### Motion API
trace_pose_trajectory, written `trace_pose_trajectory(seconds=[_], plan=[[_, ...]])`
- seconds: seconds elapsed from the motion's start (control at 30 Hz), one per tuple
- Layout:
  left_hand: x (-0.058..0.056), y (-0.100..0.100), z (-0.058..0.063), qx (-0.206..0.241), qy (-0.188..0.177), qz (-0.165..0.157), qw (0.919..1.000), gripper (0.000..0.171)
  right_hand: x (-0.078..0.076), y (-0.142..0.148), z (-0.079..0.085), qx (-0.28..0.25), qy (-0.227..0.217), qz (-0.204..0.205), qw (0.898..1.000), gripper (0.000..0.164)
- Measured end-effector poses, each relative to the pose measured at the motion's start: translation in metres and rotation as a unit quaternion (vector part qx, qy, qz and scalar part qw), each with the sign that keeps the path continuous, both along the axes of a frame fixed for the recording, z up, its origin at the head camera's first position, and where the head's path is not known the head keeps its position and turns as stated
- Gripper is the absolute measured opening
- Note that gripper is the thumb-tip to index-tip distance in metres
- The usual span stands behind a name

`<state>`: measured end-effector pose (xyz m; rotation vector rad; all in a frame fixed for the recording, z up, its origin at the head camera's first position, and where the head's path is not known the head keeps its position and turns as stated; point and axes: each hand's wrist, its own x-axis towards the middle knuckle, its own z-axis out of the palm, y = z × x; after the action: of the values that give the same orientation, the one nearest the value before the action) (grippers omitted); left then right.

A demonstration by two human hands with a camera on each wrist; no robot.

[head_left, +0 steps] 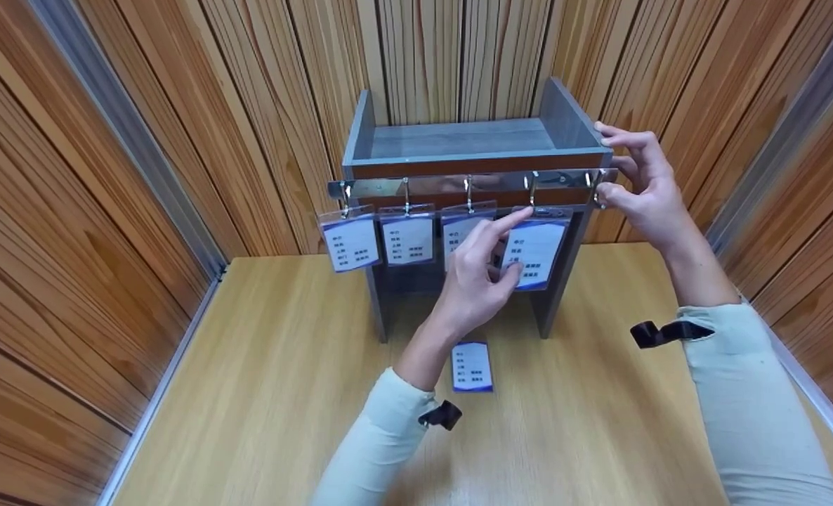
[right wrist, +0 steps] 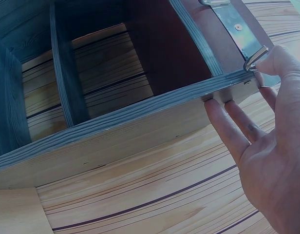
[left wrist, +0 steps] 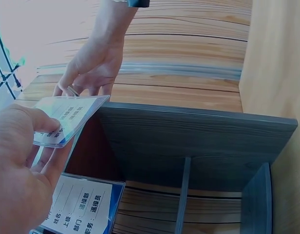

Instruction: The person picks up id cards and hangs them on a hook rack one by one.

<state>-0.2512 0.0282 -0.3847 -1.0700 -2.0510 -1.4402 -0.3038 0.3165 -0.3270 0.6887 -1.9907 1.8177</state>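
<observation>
Here's the tabletop (head_left: 304, 393) with the grey shelf (head_left: 458, 138): my right hand (head_left: 645, 179) grips its right corner, my left hand (head_left: 474, 280) pinches a badge (head_left: 534, 242) at its front, hooked or not I can't tell. Three badges (head_left: 408, 239) already hang along its front; a loose badge (head_left: 472, 367) lies before it, unhung.

White-and-blue badges (head_left: 546, 246), my pale green sleeves (head_left: 746, 386)
I see dark print (left wrist: 84, 204) on the badges, grey wood grain on the rack (head_left: 458, 138), a reddish-brown band (head_left: 451, 167), a silvery hook rail (head_left: 437, 185), a yellow-brown table (head_left: 283, 386) and dark-lined, orange-brown walls (head_left: 171, 105).
</observation>
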Motion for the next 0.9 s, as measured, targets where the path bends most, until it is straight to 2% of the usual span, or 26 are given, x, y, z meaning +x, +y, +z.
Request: trace_pose_trajectory(seconds=[0.43,0.63,0.9], plan=[[-0.006,0.005,-0.004,0.002,-0.023,0.008,0.9997,0.065,-0.001,0.0,0.0,-0.002,0.002,0.005,1.0,0.051],[-0.008,0.008,-0.005,-0.006,-0.039,0.026,0.9989,0.068,0.0,-0.001,0.0,-0.001,-0.001,0.0,1.0,0.051],[-0.007,0.012,-0.005,-0.019,-0.027,0.055,0.998,0.068,0.0,-0.001,0.001,-0.003,-0.001,-0.001,1.0,0.051]])
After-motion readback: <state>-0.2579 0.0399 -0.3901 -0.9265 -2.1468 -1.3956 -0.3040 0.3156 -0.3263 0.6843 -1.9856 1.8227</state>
